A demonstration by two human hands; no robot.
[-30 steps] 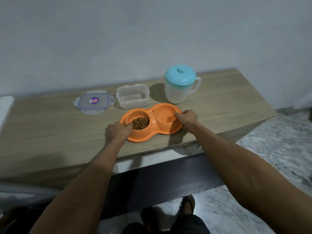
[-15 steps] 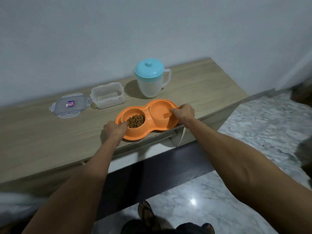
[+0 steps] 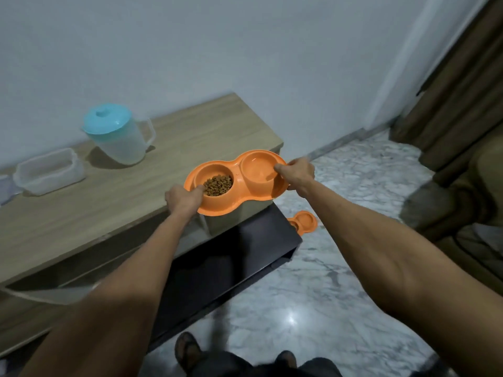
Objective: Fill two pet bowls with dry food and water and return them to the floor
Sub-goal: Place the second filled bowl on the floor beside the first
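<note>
An orange double pet bowl [image 3: 239,186] is held in the air past the right front corner of the wooden table [image 3: 114,202]. Its left well holds brown dry food [image 3: 218,184]; its right well holds clear water [image 3: 257,170]. My left hand [image 3: 183,198] grips the left rim, thumb at the food well. My right hand [image 3: 295,172] grips the right rim. A second orange double bowl [image 3: 304,222] lies on the marble floor [image 3: 340,268] beside the table, partly hidden behind it.
On the table stand a clear jug with a teal lid [image 3: 117,134] and an open clear plastic container [image 3: 49,171]. A dark lower shelf [image 3: 231,262] juts out under the table. Brown curtains [image 3: 457,85] hang at the right. My sandalled feet [image 3: 187,349] are below.
Both hands have lifted the filled bowl off the table and carried it right, past the table's corner. The view has swung right, revealing the second bowl on the floor.
</note>
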